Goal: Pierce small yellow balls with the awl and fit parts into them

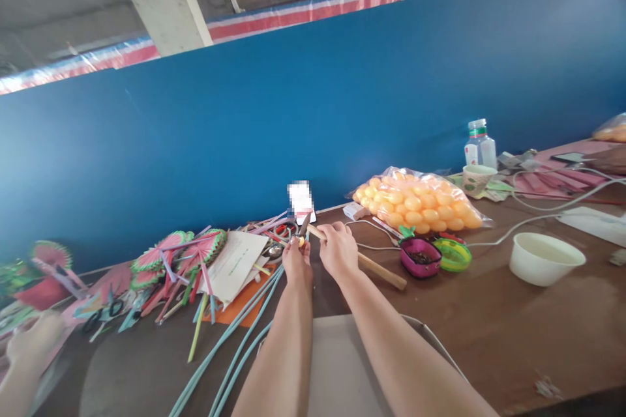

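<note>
My right hand is closed around the wooden handle of a hammer, close to its dark metal head. The long end of the handle sticks out to the right beneath my wrist. My left hand is closed just under the hammer head, fingertips pinching a small yellow-orange piece whose kind is too small to make out. Pale blue strips run past my left forearm. Behind the hands, a blurred white card or screen leans near the blue partition.
Pink-and-green paper fans, papers and scissors crowd the left side. Rightward are a bag of orange plastic eggs, a purple container, a white bowl, a bottle and cables. Another person's hand is far left.
</note>
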{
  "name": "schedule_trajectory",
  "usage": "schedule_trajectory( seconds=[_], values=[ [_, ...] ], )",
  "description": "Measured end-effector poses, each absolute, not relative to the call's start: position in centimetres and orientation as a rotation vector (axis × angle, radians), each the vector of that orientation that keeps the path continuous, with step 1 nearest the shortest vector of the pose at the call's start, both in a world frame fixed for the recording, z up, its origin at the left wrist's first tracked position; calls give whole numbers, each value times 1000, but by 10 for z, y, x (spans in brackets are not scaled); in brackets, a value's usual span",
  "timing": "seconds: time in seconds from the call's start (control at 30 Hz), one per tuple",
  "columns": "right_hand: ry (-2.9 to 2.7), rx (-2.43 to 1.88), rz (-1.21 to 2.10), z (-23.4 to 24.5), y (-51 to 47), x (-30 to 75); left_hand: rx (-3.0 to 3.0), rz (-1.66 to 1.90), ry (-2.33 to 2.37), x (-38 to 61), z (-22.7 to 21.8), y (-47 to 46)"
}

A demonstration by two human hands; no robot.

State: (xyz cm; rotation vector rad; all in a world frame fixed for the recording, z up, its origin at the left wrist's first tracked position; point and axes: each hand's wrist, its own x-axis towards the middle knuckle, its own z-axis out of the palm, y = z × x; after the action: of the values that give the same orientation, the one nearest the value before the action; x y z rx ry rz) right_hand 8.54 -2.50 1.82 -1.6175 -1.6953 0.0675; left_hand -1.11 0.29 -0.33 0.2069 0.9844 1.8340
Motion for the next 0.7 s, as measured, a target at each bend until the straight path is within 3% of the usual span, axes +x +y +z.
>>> schedule_trajectory(
  seconds=[0.7],
  values=[
    [-1674,-1588,58,20,-26,86,242,1825,990,-11,-7,5]
  ],
)
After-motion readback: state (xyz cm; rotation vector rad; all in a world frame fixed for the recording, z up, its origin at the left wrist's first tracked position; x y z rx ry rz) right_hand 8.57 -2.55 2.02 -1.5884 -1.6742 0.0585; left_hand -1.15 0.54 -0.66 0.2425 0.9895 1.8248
